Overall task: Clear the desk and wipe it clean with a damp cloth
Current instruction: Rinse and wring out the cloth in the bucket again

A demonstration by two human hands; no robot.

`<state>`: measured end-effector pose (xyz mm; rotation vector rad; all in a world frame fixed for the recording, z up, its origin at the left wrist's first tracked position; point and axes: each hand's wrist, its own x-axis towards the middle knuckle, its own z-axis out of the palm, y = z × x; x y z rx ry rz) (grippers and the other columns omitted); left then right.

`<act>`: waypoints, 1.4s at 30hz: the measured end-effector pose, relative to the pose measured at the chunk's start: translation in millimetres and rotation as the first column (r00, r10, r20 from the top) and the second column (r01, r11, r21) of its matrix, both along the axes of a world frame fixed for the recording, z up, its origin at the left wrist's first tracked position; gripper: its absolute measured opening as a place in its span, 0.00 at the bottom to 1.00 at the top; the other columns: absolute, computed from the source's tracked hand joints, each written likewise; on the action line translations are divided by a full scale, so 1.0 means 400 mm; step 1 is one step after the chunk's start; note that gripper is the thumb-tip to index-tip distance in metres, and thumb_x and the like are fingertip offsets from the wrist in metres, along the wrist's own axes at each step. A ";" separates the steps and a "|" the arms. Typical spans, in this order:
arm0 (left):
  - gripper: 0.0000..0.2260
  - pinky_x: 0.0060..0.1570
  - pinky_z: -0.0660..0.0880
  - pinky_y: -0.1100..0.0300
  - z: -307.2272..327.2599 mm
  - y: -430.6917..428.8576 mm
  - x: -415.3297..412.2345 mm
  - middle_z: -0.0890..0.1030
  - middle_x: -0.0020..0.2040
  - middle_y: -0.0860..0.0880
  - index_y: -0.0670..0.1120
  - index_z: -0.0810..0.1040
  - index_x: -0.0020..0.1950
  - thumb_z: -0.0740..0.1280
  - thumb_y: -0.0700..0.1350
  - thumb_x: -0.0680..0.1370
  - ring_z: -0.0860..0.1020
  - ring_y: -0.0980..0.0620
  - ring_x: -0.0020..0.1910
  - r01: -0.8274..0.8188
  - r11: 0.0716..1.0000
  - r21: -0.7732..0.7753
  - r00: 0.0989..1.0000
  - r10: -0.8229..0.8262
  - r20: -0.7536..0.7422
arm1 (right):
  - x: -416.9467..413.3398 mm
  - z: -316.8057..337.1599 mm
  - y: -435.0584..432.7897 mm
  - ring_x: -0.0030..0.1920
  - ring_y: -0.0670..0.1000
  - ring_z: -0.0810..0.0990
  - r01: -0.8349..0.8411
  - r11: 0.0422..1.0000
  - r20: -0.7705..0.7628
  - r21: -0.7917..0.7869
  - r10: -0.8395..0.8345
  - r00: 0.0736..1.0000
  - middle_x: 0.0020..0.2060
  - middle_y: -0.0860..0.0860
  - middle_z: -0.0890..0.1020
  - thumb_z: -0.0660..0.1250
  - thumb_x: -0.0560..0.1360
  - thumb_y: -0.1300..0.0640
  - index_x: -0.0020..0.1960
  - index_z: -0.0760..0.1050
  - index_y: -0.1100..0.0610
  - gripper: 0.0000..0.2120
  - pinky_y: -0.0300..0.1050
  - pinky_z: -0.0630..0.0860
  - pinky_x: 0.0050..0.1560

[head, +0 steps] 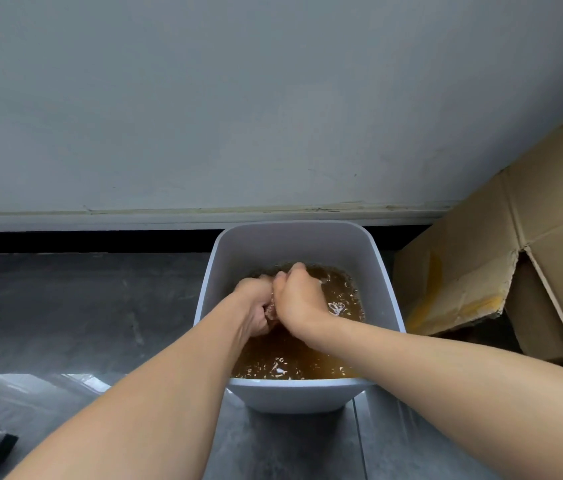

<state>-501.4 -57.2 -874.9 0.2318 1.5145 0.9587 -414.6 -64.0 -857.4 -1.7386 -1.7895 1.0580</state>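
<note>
Both hands, the left hand [256, 306] and right hand [299, 299], meet in a white tub [294, 230] of brown water [273, 362]. Their fingers are curled tight round a small pinkish wad, likely the cloth [270, 310], pinched between them at the surface. No bench is in view, so this looks like wetting or rinsing; how much clearing and wiping remains cannot be told.

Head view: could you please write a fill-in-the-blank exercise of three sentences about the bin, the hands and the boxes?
1. The water in the white bin looks ____.
2. The left hand and the right hand meet ____ the bin.
3. The cardboard boxes stand to the ____ of the bin.

Missing words: brown; inside; right.
</note>
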 end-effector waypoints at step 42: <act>0.12 0.18 0.61 0.69 -0.029 0.010 0.024 0.78 0.36 0.42 0.39 0.74 0.47 0.52 0.39 0.83 0.72 0.51 0.24 0.359 0.911 -0.204 0.919 -0.383 -0.094 | 0.049 -0.040 0.059 0.38 0.55 0.80 -0.122 0.926 0.031 -0.357 0.142 0.989 0.43 0.58 0.82 0.58 0.82 0.56 0.53 0.77 0.63 0.12 0.45 0.75 0.36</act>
